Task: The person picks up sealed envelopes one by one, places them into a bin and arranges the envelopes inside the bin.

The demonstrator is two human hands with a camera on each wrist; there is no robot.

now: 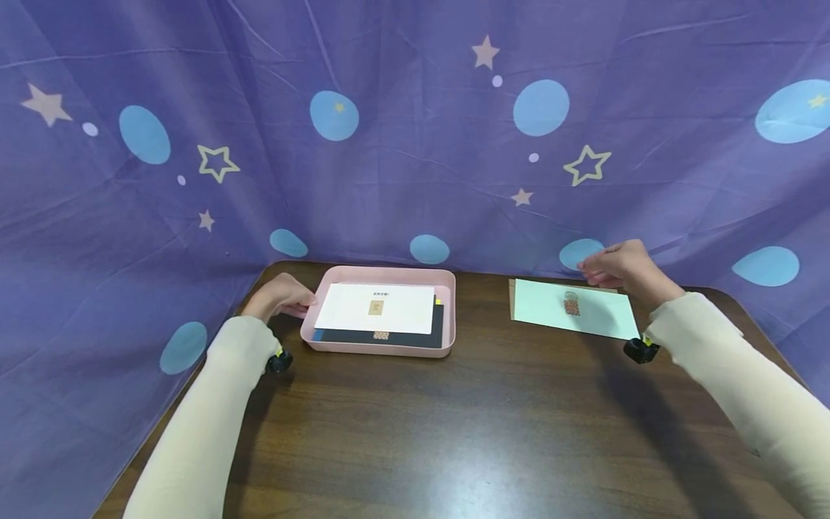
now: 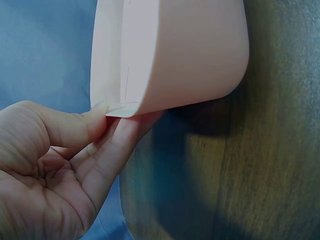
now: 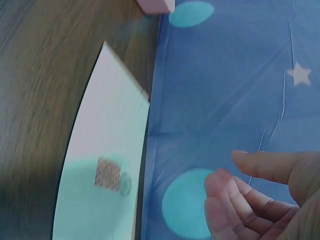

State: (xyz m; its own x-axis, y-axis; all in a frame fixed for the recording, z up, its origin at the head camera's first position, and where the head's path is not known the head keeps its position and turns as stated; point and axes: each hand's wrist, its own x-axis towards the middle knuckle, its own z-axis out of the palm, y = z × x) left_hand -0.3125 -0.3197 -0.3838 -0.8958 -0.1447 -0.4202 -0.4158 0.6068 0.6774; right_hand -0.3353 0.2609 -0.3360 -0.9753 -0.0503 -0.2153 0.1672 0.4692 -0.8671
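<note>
— What did you make of the table (image 1: 454,425) just then? Anything that looked likely to go wrong?

— The pink tray (image 1: 447,317) worried me most. It sat at the back left of the table, close to the purple curtain (image 1: 389,158), and the left hand (image 1: 280,297) had it by the near left corner, thumb on the rim and fingers curled under the lip. My guess was that a pull from one corner would swing or tip it.

— And what was in it?

— A white envelope (image 1: 389,308) lay on top of a dark one (image 1: 415,336), loosely stacked. If the tray tilted, I thought the top one would slide off the other.

— What about the right side?

— A pale green envelope (image 1: 577,311) with a small patterned stamp (image 1: 571,308) lay flat on the table, well apart from the tray, with a brown sheet (image 1: 512,299) showing under its left edge. The right hand (image 1: 619,268) hovered just beyond its far edge, fingers loosely curled and apart, holding nothing, not touching it.

— So the risk there?

— It lay right by the curtain. A careless nudge, I judged, could push it under the cloth or drag the brown sheet along.
</note>
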